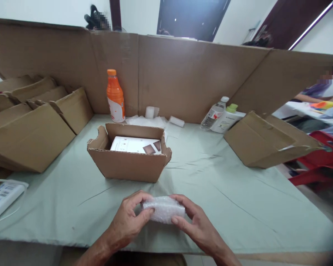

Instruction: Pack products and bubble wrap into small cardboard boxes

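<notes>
A small bundle of bubble wrap (166,210) is held between both hands near the front edge of the table; whatever it may contain cannot be made out. My left hand (131,214) grips its left end, thumb in front and fingers behind. On the right end, my right hand (192,218) pinches it the same way. Just beyond the hands stands an open cardboard box (130,166), its upper edges torn. Inside that box sits a white printed box (133,145) with dark brown pictures at its right corner.
Cardboard boxes (30,129) stand at the left, above a white power strip (5,195). Along the cardboard screen (183,74) are an orange bottle (115,98), white foam sheets (148,121), a clear bottle (214,114) and a white bottle (226,120). Another box (266,140) stands right.
</notes>
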Demonstrator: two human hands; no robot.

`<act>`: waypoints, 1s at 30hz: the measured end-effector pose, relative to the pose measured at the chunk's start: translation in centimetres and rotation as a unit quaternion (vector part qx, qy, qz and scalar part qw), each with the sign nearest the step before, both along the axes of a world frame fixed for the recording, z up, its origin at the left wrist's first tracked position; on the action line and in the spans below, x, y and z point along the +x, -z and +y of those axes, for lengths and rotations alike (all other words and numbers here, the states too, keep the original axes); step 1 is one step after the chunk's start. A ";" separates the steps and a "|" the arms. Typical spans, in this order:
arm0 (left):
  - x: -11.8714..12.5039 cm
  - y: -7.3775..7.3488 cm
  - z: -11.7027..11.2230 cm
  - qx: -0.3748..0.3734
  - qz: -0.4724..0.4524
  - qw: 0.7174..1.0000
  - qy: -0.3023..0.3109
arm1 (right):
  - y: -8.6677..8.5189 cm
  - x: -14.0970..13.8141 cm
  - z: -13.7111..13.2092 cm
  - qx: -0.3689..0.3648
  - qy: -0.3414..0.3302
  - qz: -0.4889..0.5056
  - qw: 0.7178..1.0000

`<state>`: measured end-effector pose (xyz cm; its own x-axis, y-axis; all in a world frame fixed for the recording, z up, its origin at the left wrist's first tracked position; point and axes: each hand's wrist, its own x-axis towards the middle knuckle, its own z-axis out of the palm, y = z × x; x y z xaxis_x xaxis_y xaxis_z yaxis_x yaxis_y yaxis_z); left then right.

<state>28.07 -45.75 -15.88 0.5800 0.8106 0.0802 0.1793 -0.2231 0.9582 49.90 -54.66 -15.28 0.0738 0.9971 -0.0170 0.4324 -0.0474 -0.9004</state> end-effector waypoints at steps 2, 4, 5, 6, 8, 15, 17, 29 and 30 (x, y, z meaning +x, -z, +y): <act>-0.6 -1.0 0.0 0.048 -0.040 0.998 -0.011 | -2.6 -0.5 0.7 0.033 -0.008 -0.048 0.998; -1.2 -2.2 0.1 0.097 -0.080 0.992 -0.027 | -5.5 -1.2 1.5 0.081 -0.021 -0.098 0.992; -1.6 -2.9 0.3 0.119 -0.096 0.988 -0.037 | -6.9 -1.6 2.0 0.105 -0.031 -0.118 0.987; -2.0 -3.7 0.5 0.139 -0.109 0.983 -0.048 | -8.2 -2.0 2.6 0.127 -0.040 -0.133 0.982; -3.0 -5.2 1.3 0.172 -0.122 0.975 -0.069 | -10.6 -2.7 3.9 0.160 -0.055 -0.147 0.975; -6.3 -8.2 6.7 0.326 -0.129 0.902 -0.253 | -15.9 -4.6 12.7 0.189 -0.026 -0.051 0.980; -6.7 -7.9 8.8 0.376 -0.071 0.868 -0.316 | -15.9 -5.0 16.4 0.150 -0.036 0.000 0.988; -6.3 -4.1 12.0 0.404 -0.052 0.858 -0.314 | -16.6 -10.5 25.4 0.074 -0.075 -0.449 0.887; -6.3 -4.1 12.0 0.398 -0.056 0.861 -0.312 | -16.8 -11.3 25.6 0.085 -0.089 -0.463 0.878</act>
<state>21.75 -33.79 -11.81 0.0042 0.6236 0.7817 0.4181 -0.7112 0.5652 38.57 -29.09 1.56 -0.1797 0.9767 0.1173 0.9696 0.1960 -0.1464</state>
